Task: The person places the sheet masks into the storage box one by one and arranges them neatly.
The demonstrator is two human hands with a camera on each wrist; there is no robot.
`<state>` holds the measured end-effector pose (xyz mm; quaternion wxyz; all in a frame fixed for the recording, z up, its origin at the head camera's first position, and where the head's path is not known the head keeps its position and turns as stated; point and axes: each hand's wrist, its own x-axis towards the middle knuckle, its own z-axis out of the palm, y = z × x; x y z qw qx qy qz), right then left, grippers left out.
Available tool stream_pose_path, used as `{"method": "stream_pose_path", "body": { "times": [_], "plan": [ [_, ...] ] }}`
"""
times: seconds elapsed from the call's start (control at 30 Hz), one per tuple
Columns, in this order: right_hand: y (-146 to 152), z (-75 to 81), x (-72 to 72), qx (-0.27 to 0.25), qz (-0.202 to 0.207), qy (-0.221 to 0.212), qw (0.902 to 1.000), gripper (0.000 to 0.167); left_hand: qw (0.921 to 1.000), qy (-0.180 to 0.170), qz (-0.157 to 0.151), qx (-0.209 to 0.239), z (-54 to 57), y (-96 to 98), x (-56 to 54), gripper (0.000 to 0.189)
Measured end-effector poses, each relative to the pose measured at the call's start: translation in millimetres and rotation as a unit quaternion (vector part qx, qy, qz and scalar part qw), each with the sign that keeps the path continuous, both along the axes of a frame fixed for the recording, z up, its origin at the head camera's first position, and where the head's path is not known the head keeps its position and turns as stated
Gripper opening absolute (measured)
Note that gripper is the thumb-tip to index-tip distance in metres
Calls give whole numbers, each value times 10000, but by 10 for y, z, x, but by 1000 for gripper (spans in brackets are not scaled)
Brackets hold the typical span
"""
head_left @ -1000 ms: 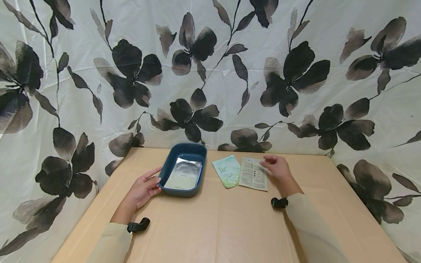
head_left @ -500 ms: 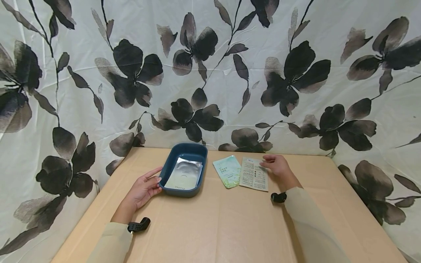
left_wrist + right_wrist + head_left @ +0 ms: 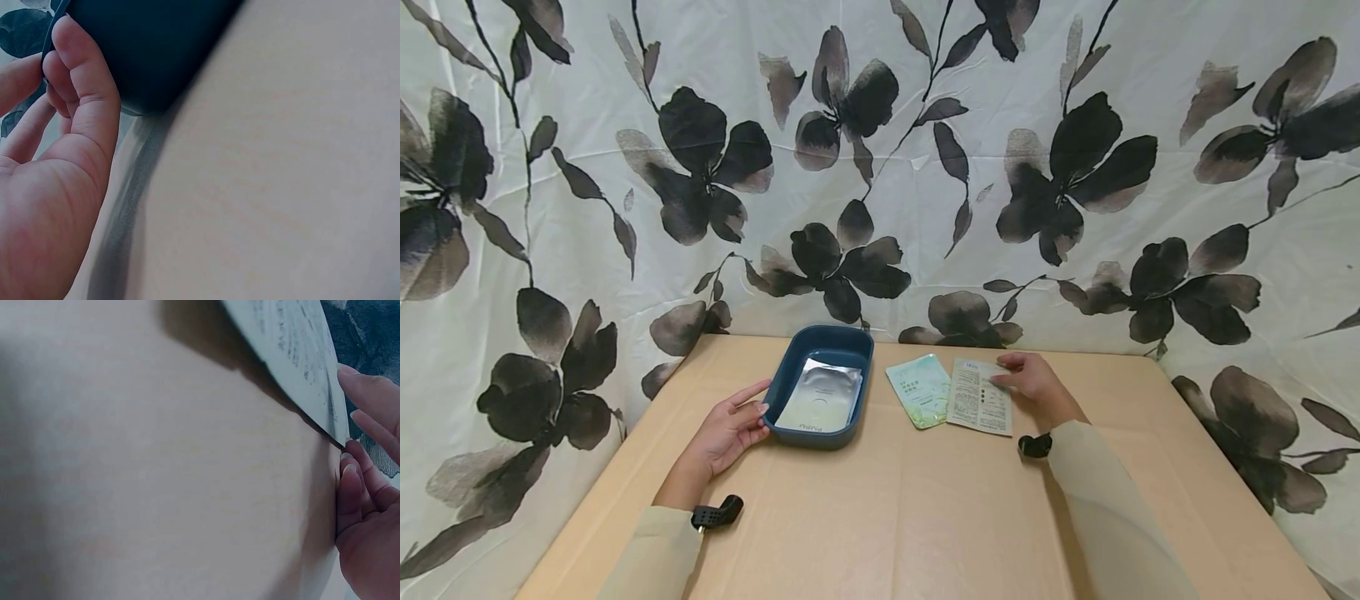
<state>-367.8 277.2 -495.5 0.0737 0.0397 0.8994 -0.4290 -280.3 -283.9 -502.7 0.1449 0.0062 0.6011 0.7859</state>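
Note:
My left hand (image 3: 730, 433) grips the near left rim of a dark blue rectangular tray (image 3: 816, 442), fingertips at its lip. A silver and cream foil packet (image 3: 820, 396) lies inside. On the right, my right hand (image 3: 1037, 382) pinches the upper right edge of a pale green packet (image 3: 981, 400) covered in small print. In the right wrist view, the fingertips meet at a corner of this printed packet (image 3: 300, 356), and a shadow falls beside its edge. A mint-green packet (image 3: 919, 390) with a leafy lower part lies just left of it, their edges meeting.
Everything stands on a table (image 3: 895, 517) with a light tan cover. Behind it hangs a white curtain (image 3: 880, 108) with dark flowers, close to the table's far edge. Each wrist wears a small black camera, such as the left wrist camera (image 3: 717, 512).
The right wrist and forearm have shifted slightly, and the fingers sit marginally further over the printed packet's edge. The left hand, tray and packets hold their places.

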Motion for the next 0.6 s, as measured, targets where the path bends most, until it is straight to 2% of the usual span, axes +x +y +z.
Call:
{"method": "stream_pose_path", "body": {
  "times": [0.3, 0.6],
  "plan": [
    [-5, -17, -29, 371, 224, 149, 9989, 58, 10000, 19, -65, 3, -5, -4, -4, 63],
    [10, -1, -42, 659, 295, 21, 9974, 59, 10000, 18, -76, 10, -7, -1, -9, 62]
  ]
}}
